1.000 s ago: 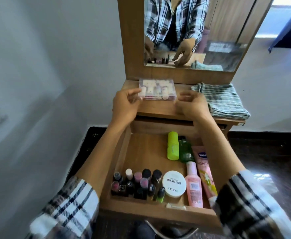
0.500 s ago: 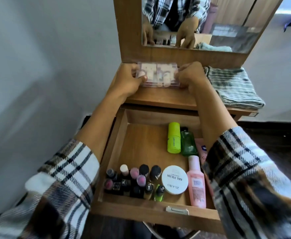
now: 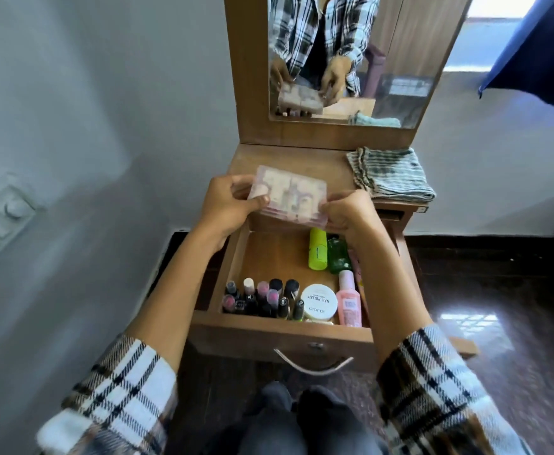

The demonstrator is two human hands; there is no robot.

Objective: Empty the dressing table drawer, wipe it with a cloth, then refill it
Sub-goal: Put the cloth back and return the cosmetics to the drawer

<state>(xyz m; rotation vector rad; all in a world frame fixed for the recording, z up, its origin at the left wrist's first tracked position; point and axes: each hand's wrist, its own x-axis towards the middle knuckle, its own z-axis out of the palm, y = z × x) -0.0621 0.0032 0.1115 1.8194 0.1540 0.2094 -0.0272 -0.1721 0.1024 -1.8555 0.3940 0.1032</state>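
Lying folded on the desk (image 3: 288,160): striped cloth (image 3: 392,174). Gripping, both hands (image 3: 228,206) (image 3: 348,213), a blurred clear case (image 3: 290,195), seemingly over the open drawer (image 3: 279,257).

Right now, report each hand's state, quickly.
Left hand: closed, gripping the left end of the clear plastic compartment box.
Right hand: closed, gripping the same box's right end.

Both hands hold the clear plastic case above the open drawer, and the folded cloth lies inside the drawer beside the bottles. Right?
Not quite. The head view shows the folded cloth on the tabletop, not in the drawer. The left hand and right hand do hold the clear case.
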